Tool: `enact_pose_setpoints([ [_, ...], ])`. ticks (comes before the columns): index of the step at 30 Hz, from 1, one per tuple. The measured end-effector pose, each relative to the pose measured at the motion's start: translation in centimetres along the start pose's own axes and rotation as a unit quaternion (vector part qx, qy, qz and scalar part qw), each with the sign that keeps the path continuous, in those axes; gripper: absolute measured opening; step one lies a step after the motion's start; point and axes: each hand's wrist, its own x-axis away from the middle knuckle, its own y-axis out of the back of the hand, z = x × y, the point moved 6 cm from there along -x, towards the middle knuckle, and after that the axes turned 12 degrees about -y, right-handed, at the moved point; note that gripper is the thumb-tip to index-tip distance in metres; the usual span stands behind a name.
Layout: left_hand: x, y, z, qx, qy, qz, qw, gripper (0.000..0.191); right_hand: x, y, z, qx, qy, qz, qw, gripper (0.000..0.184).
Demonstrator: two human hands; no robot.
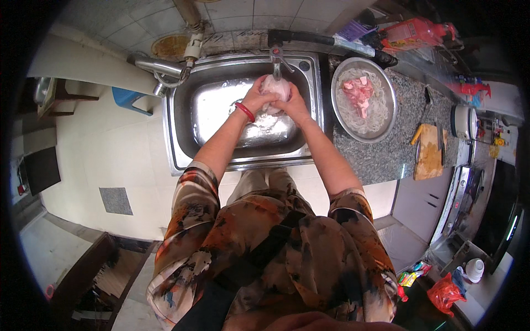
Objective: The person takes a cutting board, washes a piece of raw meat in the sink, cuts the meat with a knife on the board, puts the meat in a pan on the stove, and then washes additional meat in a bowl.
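Both of my hands are over the stainless steel sink (182, 124), under the tap (276, 56). Between them they hold a pale pink, rounded lump of what looks like raw meat (274, 87); its exact kind is unclear. Water runs from the spout onto it. My left hand (258, 98) grips its left side, with a red bangle (245, 112) around the wrist. On the other side my right hand (295, 106) holds it, and some fingers are hidden. Water wets the basin floor below.
Right of the sink, a metal bowl (333, 105) on the granite counter (364, 159) holds pale strips with raw meat pieces (359, 93) on top. Farther right lie a wooden cutting board (426, 159) and a knife (440, 142). A blue stool (130, 100) stands left.
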Motion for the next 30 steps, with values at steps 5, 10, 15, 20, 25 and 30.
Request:
enact_pose_setpoints([
  [5,-0.6,0.3,0.1,-0.055,0.018,0.06,0.997,0.073,0.4,-0.3,0.9,-0.039,-0.022,0.06,0.997,0.074],
  [10,-0.8,0.1,0.1,-0.043,0.048,0.04,0.997,0.071,0.6,-0.1,0.8,-0.106,-0.032,0.057,0.992,0.067],
  [15,-0.3,-0.4,0.2,-0.004,0.079,0.017,0.997,0.068,0.9,0.2,0.3,-0.109,-0.077,0.088,0.987,0.08],
  [20,-0.7,-1.1,0.4,0.001,0.091,0.035,0.995,0.06,0.1,0.7,-0.9,-0.089,-0.001,0.056,0.994,0.082],
  [25,-0.6,-1.3,0.2,0.013,0.092,0.03,0.995,0.056,0.0,1.0,-0.5,-0.043,0.006,0.045,0.998,0.084],
  [30,-0.1,-1.7,-0.4,0.009,0.098,0.051,0.994,0.052,-0.1,0.9,-0.8,-0.024,0.004,0.04,0.999,0.084],
])
